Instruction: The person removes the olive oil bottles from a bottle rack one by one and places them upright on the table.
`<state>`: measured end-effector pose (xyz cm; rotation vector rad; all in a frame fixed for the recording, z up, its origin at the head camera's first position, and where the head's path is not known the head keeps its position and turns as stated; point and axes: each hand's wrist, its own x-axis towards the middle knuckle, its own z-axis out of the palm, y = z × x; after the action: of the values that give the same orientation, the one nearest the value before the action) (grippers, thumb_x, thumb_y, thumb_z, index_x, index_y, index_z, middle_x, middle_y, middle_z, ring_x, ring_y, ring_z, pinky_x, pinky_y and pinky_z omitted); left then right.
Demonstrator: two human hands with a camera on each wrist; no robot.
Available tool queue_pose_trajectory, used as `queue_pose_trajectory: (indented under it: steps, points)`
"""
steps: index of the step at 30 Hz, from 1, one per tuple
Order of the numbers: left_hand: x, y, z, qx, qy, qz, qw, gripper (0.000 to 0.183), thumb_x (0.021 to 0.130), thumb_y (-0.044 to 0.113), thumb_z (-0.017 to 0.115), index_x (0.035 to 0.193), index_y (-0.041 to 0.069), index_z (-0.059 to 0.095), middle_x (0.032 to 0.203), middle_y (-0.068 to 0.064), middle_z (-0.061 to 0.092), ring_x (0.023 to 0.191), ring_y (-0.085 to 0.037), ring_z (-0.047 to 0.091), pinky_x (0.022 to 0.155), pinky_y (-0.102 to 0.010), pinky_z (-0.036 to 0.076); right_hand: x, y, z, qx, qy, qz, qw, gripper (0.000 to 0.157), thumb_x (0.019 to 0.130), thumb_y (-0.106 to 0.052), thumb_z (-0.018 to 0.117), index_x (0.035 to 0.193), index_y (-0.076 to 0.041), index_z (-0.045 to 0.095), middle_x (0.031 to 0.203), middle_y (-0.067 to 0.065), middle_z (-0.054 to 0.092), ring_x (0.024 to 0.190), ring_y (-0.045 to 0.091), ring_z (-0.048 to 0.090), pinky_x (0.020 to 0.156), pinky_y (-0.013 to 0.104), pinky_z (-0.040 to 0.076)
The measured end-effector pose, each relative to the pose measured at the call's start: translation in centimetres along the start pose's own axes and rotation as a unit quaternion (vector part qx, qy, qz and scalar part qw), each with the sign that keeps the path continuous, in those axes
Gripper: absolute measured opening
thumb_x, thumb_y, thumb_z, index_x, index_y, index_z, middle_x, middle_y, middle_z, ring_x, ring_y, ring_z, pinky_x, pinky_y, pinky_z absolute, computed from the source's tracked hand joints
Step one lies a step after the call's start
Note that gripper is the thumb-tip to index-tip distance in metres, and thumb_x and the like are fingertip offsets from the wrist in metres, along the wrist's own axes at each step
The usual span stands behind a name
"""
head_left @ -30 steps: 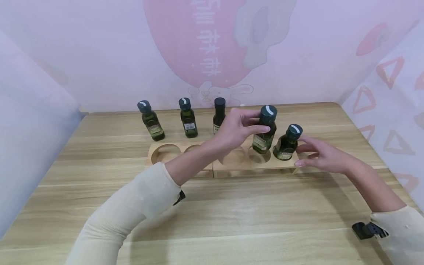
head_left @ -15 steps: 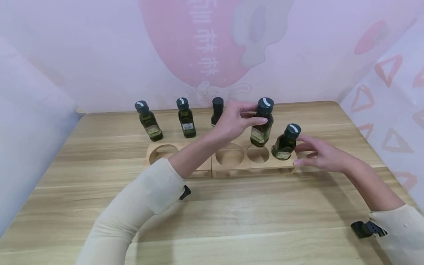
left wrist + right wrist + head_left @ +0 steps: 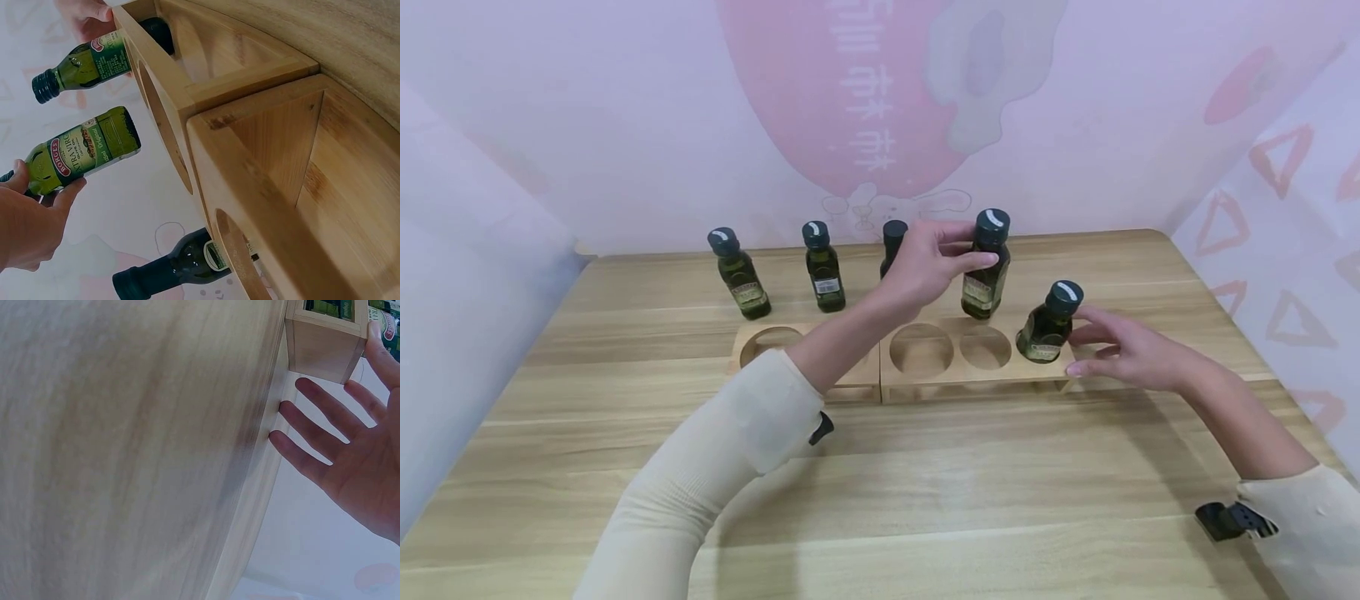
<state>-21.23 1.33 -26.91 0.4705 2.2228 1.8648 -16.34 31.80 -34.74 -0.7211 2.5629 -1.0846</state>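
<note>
My left hand (image 3: 925,260) pinches a green glass olive oil bottle (image 3: 979,287) near its dark cap, thumb on the near side. The bottle hangs upright, behind and above the right section of a wooden bottle rack (image 3: 925,383). In the left wrist view its label (image 3: 78,150) reads BORGES, and its base is apart from the rack. A second olive oil bottle (image 3: 1045,333) stands in the rack's rightmost hole. At that end, my right hand (image 3: 1123,346) is spread against the rack's corner; the right wrist view shows straight fingers (image 3: 322,434).
Behind the rack stand two olive oil bottles, one at left (image 3: 743,283) and another (image 3: 826,279), plus a slimmer dark bottle (image 3: 892,239) partly hidden by my left hand. My left forearm (image 3: 842,346) crosses over the rack's left section. A printed wall covering (image 3: 662,167) rises behind the table (image 3: 925,500).
The held bottle has risen out of the hole second from the right and shifted back and slightly left with my left hand. My right hand stays at the rack's end.
</note>
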Motion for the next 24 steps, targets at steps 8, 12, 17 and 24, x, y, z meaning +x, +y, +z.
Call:
queue_pose_trajectory:
  steps: [8,12,17,24]
  points:
    - [0.4,-0.2,-0.1,0.004,0.004,0.012,0.9999,0.033,0.093,0.007,0.078,0.126,0.003,0.074,0.121,-0.011,0.076,0.112,-0.018,0.073,0.1,-0.023,0.053,0.0,0.2,0.0,0.005,0.0,-0.002,1.0,0.071,0.093,-0.007,0.077,0.152,0.004,0.039,0.148,0.034,0.049,0.128,0.054,0.056,0.098,0.063,0.053]
    - [0.6,-0.4,0.0,0.005,0.003,0.019,0.9998,0.033,0.093,0.006,0.078,0.126,0.002,0.074,0.121,-0.011,0.076,0.112,-0.019,0.073,0.098,-0.023,0.054,0.0,0.3,0.0,0.004,0.001,-0.004,1.0,0.071,0.093,-0.004,0.077,0.151,0.004,0.039,0.147,0.035,0.05,0.128,0.054,0.056,0.097,0.063,0.054]
    - [1.1,-0.5,0.1,0.004,0.008,0.022,0.9997,0.032,0.093,0.007,0.078,0.125,0.003,0.075,0.12,-0.01,0.076,0.113,-0.019,0.073,0.101,-0.023,0.053,0.0,0.4,0.0,0.001,0.003,-0.003,1.0,0.071,0.092,-0.003,0.077,0.151,0.004,0.039,0.147,0.035,0.05,0.127,0.053,0.057,0.097,0.062,0.054]
    - [1.8,-1.0,0.1,-0.008,0.02,0.013,0.9997,0.033,0.092,0.005,0.079,0.125,0.002,0.075,0.12,-0.011,0.076,0.114,-0.02,0.072,0.1,-0.02,0.052,0.1,0.4,0.0,0.0,0.003,-0.01,1.0,0.072,0.092,-0.004,0.078,0.152,0.004,0.04,0.146,0.035,0.051,0.126,0.053,0.057,0.096,0.063,0.054]
